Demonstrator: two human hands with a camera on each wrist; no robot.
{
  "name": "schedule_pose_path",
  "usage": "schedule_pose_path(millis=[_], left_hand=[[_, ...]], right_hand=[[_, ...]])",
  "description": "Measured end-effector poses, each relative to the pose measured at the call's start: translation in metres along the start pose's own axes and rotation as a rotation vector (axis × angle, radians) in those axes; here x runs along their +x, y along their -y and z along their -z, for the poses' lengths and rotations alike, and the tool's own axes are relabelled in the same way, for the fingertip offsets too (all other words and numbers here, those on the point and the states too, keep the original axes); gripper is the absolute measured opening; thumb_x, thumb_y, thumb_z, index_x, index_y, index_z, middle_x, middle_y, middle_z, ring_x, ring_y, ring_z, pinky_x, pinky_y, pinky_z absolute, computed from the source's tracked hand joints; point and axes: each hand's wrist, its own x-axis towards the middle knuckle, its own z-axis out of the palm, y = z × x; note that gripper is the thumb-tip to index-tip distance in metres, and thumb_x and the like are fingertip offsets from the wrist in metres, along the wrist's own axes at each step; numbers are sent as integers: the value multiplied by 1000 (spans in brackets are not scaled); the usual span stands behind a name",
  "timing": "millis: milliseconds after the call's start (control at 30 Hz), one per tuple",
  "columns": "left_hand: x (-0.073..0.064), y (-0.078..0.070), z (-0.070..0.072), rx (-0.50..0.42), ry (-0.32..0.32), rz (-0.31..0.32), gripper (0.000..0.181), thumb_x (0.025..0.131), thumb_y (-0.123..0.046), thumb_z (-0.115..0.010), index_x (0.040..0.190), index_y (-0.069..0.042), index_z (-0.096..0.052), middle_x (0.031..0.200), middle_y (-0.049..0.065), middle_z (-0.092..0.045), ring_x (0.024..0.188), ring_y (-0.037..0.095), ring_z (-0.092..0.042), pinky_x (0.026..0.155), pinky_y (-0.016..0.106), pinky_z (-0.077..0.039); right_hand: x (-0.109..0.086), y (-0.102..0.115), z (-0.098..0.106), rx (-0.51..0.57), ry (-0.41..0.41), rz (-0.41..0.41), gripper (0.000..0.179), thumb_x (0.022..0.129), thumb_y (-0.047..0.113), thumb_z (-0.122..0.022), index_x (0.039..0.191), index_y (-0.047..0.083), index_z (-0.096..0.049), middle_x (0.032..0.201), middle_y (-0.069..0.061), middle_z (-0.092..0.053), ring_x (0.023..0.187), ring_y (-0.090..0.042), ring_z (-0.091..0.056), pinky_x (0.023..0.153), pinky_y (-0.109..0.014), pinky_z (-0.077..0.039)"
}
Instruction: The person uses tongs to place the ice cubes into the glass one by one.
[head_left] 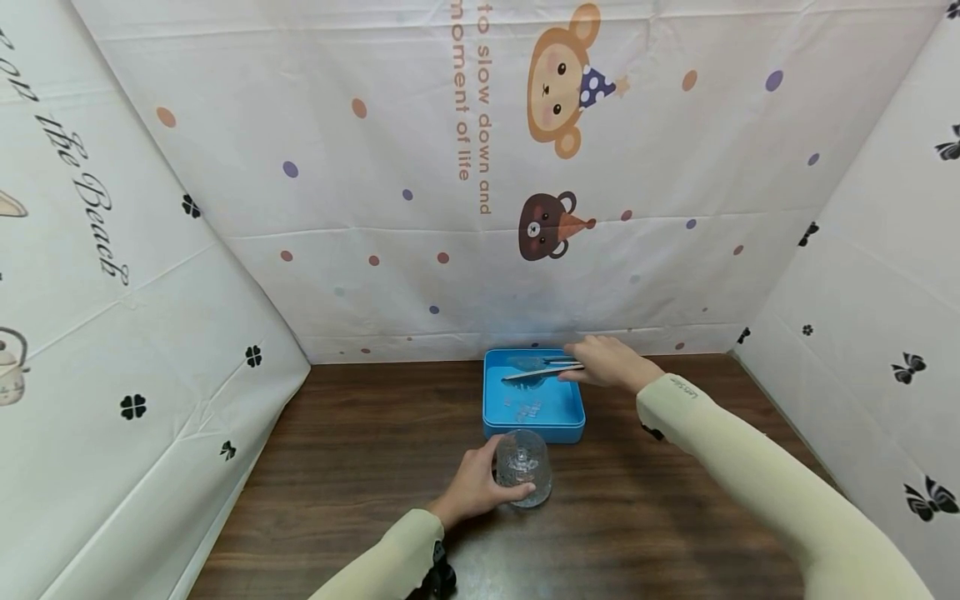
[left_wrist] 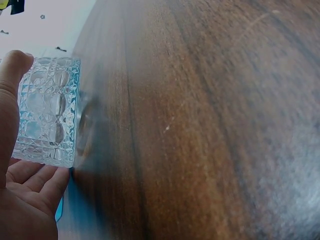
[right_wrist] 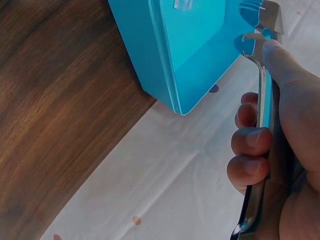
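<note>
My left hand [head_left: 474,485] grips a clear glass [head_left: 522,467] with a cut pattern, thumb on the near side and fingers round the far side. The left wrist view shows the glass [left_wrist: 47,112] upright, its base at the dark wooden tabletop. My right hand [head_left: 609,362] holds metal tongs [head_left: 542,372] over the back part of a blue box [head_left: 551,435]. Small clear pieces [head_left: 528,410] lie on the box floor. In the right wrist view, fingers and thumb wrap the tongs [right_wrist: 261,95], whose toothed ends are parted; nothing shows between them.
The box stands against a white printed cloth [head_left: 420,283] at the back of the wooden table [head_left: 375,433]. More white cloth hangs at the left [head_left: 172,375] and right [head_left: 862,333]. The glass is just in front of the box.
</note>
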Motion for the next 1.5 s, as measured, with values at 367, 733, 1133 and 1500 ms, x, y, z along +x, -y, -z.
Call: schedule_pose_path(millis=[367, 733, 1133, 1500], left_hand=[[0, 2, -1, -2, -6, 9, 79, 85, -52, -81, 147, -15, -49, 124, -1, -68, 104, 7, -67, 87, 28, -56], [1, 5, -1, 9, -11, -3, 80, 85, -53, -81, 148, -15, -49, 123, -1, -68, 105, 7, -67, 87, 29, -56], [0, 2, 0, 24, -13, 13, 80, 84, -54, -81, 146, -13, -51, 124, 1, -68, 104, 7, -66, 85, 28, -56], [1, 4, 0, 31, -20, 13, 81, 84, -55, -81, 147, -14, -51, 125, 1, -68, 107, 8, -66, 87, 30, -56]], right_hand=[[12, 5, -2, 15, 70, -18, 52, 99, 41, -69, 128, -1, -68, 110, -16, -72, 91, -28, -70, 79, -46, -58], [27, 15, -7, 10, 121, 0, 44, 97, 41, -71, 120, 3, -74, 101, -10, -74, 86, -25, -69, 77, -44, -58], [32, 22, -14, -23, 145, 12, 44, 97, 40, -72, 119, 3, -74, 103, -11, -72, 90, -26, -67, 81, -43, -58], [33, 23, -20, -25, 162, -7, 27, 98, 35, -72, 105, 9, -73, 82, 0, -60, 72, -16, -53, 65, -34, -49]])
